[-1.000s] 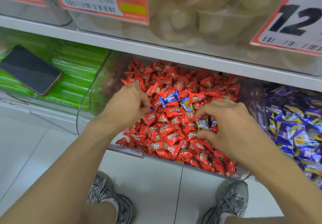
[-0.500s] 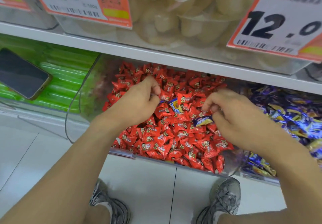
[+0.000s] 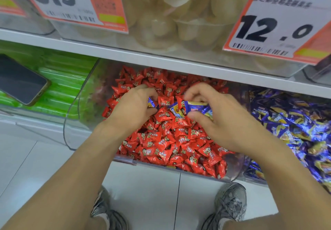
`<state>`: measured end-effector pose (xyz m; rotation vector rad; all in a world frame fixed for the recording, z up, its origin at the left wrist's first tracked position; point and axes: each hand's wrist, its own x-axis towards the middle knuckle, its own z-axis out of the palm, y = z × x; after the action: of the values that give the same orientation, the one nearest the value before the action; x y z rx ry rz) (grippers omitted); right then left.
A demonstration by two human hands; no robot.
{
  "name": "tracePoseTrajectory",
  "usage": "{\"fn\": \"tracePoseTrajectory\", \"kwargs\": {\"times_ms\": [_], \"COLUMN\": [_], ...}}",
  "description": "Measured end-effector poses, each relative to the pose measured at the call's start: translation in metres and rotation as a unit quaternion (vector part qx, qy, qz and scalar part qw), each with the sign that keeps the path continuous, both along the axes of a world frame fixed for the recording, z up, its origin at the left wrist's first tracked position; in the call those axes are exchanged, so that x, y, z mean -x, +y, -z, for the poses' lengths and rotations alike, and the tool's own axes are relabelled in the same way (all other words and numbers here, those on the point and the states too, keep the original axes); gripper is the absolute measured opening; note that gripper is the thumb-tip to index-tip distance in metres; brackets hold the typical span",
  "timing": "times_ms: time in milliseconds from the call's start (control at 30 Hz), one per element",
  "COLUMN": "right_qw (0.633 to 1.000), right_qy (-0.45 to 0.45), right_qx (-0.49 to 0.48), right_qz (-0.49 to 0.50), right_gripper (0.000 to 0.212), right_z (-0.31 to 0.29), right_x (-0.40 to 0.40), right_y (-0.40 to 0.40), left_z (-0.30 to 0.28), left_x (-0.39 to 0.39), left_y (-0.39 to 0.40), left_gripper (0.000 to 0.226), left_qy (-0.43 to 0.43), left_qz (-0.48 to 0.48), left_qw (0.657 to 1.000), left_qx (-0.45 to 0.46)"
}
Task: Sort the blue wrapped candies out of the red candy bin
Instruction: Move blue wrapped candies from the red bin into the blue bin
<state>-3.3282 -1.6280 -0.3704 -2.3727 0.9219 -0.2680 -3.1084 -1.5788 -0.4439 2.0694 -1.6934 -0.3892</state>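
Note:
A clear plastic bin on the lower shelf is heaped with red wrapped candies. My left hand lies over the heap's left part, its curled fingers holding a blue wrapped candy that peeks out by the fingertips. My right hand is over the right part and pinches a bunch of blue wrapped candies between thumb and fingers. Another blue wrapped candy lies on the red heap just left of that bunch.
The bin to the right holds blue and yellow wrapped candies. A green-filled bin on the left carries a dark phone. White shelf edge and price tags hang overhead. My shoes stand on white floor tiles.
Both hands moved toward the back of the red heap and closer together. My right hand gathered more blue candies into its pinch; my left hand has closed on one.

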Motion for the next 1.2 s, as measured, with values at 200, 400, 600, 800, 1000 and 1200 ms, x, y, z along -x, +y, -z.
{"fn": "tracePoseTrajectory", "kwargs": {"times_ms": [200, 400, 600, 800, 1000, 1200], "right_qw": [0.986, 0.986, 0.992, 0.805, 0.894, 0.986], "right_qy": [0.138, 0.138, 0.033, -0.243, -0.194, 0.135], "right_qx": [0.098, 0.046, -0.024, -0.512, -0.358, 0.064], "right_qz": [0.009, 0.083, 0.121, 0.179, 0.190, 0.076], "right_gripper": [0.037, 0.023, 0.007, 0.013, 0.022, 0.020], "right_z": [0.030, 0.027, 0.019, 0.003, 0.015, 0.034], "right_x": [-0.034, -0.036, -0.032, -0.044, -0.064, -0.113], "right_y": [-0.001, -0.015, -0.025, -0.004, -0.004, -0.008], "left_z": [0.007, 0.001, -0.017, -0.019, -0.022, -0.026], "left_x": [0.008, -0.008, -0.031, -0.050, -0.056, -0.059], "left_y": [0.000, 0.005, 0.013, 0.025, 0.031, 0.031], "left_gripper": [0.025, 0.027, 0.021, 0.004, 0.016, 0.011], "left_qy": [0.017, 0.134, 0.063, 0.077, 0.056, 0.073], "left_qz": [-0.042, -0.054, -0.053, -0.033, -0.053, -0.061], "left_qw": [0.999, 0.989, 0.996, 0.991, 0.990, 0.983], "left_qx": [0.017, 0.024, -0.044, -0.100, -0.116, -0.156]}}
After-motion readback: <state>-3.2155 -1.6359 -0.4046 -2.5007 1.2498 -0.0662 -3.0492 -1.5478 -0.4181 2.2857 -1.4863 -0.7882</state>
